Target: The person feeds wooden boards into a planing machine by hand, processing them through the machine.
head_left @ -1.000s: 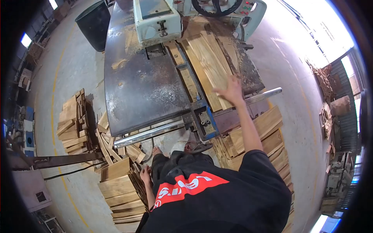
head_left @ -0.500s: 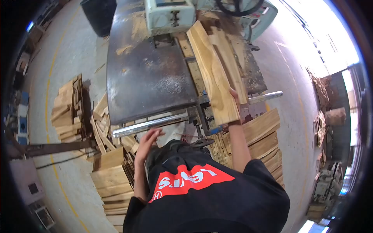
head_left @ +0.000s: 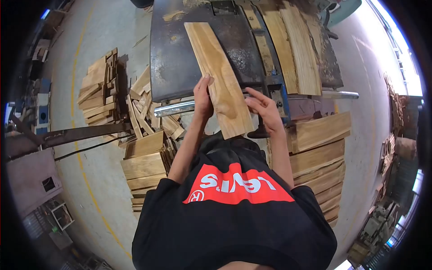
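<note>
A long wooden board [head_left: 220, 81] lies slanted over the front part of the dark metal machine table [head_left: 173, 58], its near end close to the black shirt. My left hand [head_left: 203, 100] grips the board's left edge, the thumb on its upper face. Beside the right edge is my right hand [head_left: 265, 110], its fingers apart and pointing toward the board. Whether those fingertips touch the edge cannot be made out. More boards [head_left: 297, 49] lie side by side on the machine, right of the metal guide strip.
Stacked boards [head_left: 144, 167] stand at the lower left and another stack [head_left: 319, 157] at the right. Loose offcuts [head_left: 141, 105] and a further wood pile [head_left: 96, 92] are on the floor at left. A shiny metal bar [head_left: 175, 108] runs along the table's front.
The board has moved left, from the right side of the machine to in front of me. My left hand has taken hold of it; my right hand has let go. The view has shifted.
</note>
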Motion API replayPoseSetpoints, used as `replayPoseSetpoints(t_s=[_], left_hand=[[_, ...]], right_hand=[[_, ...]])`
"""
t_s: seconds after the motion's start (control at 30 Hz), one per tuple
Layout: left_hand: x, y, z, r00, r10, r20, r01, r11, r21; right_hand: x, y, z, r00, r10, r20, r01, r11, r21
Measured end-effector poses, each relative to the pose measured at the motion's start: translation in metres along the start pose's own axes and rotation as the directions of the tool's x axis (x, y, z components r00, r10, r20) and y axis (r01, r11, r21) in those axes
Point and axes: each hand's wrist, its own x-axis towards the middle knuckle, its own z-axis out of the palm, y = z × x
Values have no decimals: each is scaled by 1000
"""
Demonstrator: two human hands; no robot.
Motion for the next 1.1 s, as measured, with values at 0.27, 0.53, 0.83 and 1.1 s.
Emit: replayPoseSetpoints(t_s=[0.27,0.53,0.83,1.1], left_hand=[[13,-14,4,997,74,33,-81,936,343],[2,-18,-22,826,95,556,-551,-74,831],[33,-50,-29,799,32,600,-569,-279,773],[91,-42,-17,763,0,646,-617,-298,729]], right_hand=[[-11,-39,70,989,-105,-103,-65,314,-947],[11,-6,26,858,-495,-138,282,679,-678],[44,44,34,769,-638,-30,248,341,-907],[82,40,21,729,-684,19,295,289,-911]])
